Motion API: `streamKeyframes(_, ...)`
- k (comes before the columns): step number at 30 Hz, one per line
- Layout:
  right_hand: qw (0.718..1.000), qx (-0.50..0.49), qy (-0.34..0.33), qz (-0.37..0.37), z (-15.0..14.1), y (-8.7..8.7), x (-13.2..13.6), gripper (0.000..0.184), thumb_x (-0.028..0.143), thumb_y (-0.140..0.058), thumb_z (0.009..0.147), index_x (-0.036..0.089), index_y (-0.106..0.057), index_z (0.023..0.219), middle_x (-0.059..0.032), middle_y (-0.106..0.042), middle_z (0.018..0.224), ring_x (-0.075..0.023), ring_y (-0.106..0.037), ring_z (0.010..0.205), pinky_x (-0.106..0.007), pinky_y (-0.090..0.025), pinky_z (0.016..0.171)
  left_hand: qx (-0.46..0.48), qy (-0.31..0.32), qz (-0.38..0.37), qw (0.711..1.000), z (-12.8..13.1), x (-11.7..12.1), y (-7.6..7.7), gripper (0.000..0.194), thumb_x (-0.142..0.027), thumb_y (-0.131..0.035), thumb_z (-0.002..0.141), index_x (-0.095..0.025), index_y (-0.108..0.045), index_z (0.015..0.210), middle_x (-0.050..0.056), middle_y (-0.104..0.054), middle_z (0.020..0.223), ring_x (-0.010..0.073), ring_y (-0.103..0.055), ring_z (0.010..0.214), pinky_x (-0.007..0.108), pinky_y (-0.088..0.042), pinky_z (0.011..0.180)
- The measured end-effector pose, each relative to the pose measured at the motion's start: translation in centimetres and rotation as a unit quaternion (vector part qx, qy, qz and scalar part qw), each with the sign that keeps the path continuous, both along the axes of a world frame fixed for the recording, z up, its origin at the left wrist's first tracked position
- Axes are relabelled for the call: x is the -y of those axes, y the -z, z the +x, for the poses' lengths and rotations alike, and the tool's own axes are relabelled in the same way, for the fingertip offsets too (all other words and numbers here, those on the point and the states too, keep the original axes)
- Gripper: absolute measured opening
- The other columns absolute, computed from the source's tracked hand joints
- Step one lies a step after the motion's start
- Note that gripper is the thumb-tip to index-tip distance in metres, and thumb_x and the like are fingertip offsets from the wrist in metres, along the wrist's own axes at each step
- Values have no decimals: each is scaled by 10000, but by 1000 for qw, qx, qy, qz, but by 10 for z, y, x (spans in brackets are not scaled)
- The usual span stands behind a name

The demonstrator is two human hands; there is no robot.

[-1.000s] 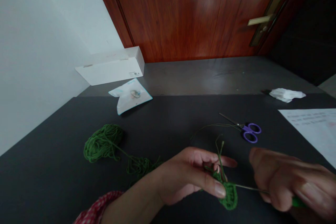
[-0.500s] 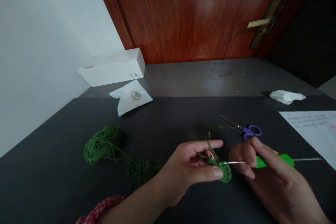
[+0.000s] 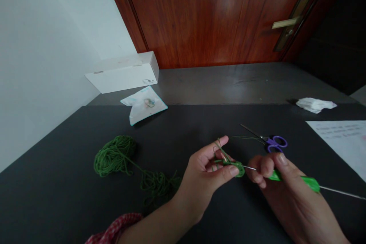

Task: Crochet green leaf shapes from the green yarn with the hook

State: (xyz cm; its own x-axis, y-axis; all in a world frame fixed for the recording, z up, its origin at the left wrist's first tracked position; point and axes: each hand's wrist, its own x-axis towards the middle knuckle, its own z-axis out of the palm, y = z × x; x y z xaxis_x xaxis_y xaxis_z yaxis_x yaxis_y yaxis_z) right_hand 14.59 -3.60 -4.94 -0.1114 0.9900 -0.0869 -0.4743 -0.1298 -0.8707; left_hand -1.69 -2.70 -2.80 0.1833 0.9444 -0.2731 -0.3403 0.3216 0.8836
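Observation:
Between the thumb and fingers of my left hand (image 3: 210,169) is a small green crochet piece (image 3: 239,170), partly hidden by the thumb. Green yarn runs over the raised index finger of that hand. My right hand (image 3: 286,183) is closed round the bright green handle of a crochet hook (image 3: 310,183). The hook's thin metal shaft reaches left to the crochet piece, where its tip is hidden; a second metal shaft sticks out to the right. Left of my hands lie a ball of green yarn (image 3: 114,156) and a loose tangle of the same yarn (image 3: 157,185).
Purple-handled scissors (image 3: 276,143) lie just beyond my right hand. Farther back are a white plastic pouch (image 3: 147,106), a long white box (image 3: 122,76) and a crumpled white tissue (image 3: 316,105). A printed sheet (image 3: 343,133) lies at the right on the dark table (image 3: 188,126).
My left hand has risen slightly with the crochet piece, its index finger lifting the yarn. The crochet hook has tilted, its right end lower and its left tip higher.

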Motion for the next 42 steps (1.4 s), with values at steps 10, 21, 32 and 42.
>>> streamKeyframes(10, 999, -16, 2, 34, -4, 9, 4, 346, 477, -514, 922, 233, -645, 714, -21, -585, 702, -156, -579, 692, -268, -542, 683, -43, -47, 31, 997, 3, 5, 11, 689, -204, -779, 738, -232, -520, 1376, -31, -643, 795, 114, -584, 784, 269, -449, 833)
streamKeyframes(21, 889, 346, 10, 299, 11, 5, 9, 300, 339, -404, 998, 247, -596, 787, -25, -600, 780, -172, -580, 737, -265, -466, 630, -73, -34, 63, 995, 9, 9, 19, 697, -175, -744, 763, -248, -485, 1406, -28, -620, 810, 124, -558, 774, 266, -440, 797)
streamKeyframes(32, 511, 609, 90, 599, 17, -1, -2, 229, 365, -491, 961, 273, -644, 816, -22, -722, 709, -205, -589, 661, -404, -429, 771, 65, 57, -59, 995, 4, 4, 3, 636, -159, -841, 618, -209, -653, 1224, -39, -593, 760, 88, -513, 689, 260, -389, 729)
streamKeyframes(42, 700, 482, 38, 526, 37, -6, 15, 305, 409, -443, 989, 280, -718, 965, -26, -771, 817, -220, -676, 800, -408, -447, 880, 47, 129, -75, 988, -10, -3, -5, 637, -181, -846, 600, -189, -669, 1212, -15, -590, 790, 101, -514, 717, 267, -384, 724)
